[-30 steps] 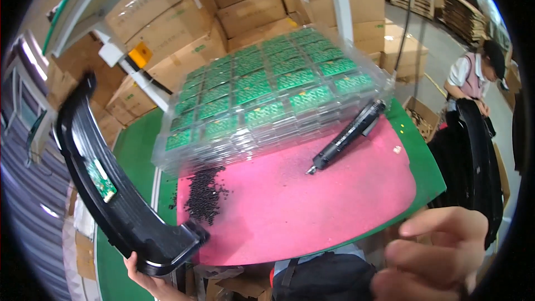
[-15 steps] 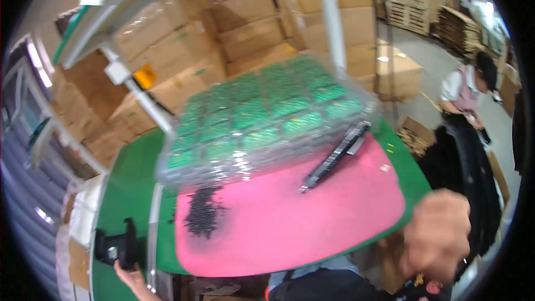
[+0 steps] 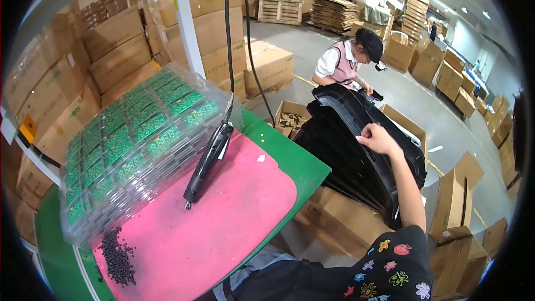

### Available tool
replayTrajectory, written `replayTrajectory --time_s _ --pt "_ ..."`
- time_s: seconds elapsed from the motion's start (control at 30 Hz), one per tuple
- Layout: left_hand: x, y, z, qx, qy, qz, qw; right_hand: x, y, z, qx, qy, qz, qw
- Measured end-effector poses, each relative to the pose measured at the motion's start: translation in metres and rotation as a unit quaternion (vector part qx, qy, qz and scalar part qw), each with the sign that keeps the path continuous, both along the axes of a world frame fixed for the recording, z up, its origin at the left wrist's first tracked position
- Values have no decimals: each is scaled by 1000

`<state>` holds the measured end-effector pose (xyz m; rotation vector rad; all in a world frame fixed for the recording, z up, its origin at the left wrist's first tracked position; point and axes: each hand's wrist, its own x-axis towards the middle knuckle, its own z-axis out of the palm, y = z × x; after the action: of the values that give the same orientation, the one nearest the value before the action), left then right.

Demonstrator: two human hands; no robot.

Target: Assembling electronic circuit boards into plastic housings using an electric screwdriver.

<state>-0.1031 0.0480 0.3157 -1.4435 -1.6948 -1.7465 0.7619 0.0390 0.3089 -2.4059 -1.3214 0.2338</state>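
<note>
My right hand (image 3: 380, 138) is stretched out to the right over a pile of large black plastic shells (image 3: 348, 156). Its fingers are bent and drawn together near a shell's inner face; whether they pinch anything is hidden. My left hand is out of view. On the green workbench (image 3: 290, 159), a black electric screwdriver (image 3: 207, 163) lies slantwise on a pink mat (image 3: 234, 212). Small black screws (image 3: 118, 259) are heaped at the mat's left end. Behind them, clear plastic trays (image 3: 95, 220) are stacked, with green circuit boards (image 3: 147, 125) in the compartments.
A person (image 3: 348, 61) in a pink vest and dark cap works beyond the shells. Black cables (image 3: 228, 33) hang above the screwdriver. Cardboard boxes (image 3: 345, 217) sit under and around the shells, and an open carton (image 3: 454, 198) stands at the right. A white post (image 3: 187, 22) rises behind the trays.
The view has swung to the right. My right hand has gone from beside the bench out over the black shells. My left hand, earlier at a black part on the left, has left the view.
</note>
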Motion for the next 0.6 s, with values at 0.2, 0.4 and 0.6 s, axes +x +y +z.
replayTrajectory --time_s 0.2,0.4,0.6 --pt "-6 103 -16 112 16 -226 967 -42 -15 -24 128 -55 26 990" --pt "157 112 46 42 95 -375 921 -78 -9 14 166 -157 64 972" --pt "193 128 28 -39 154 -487 859 -187 -6 93 118 -188 329 918"
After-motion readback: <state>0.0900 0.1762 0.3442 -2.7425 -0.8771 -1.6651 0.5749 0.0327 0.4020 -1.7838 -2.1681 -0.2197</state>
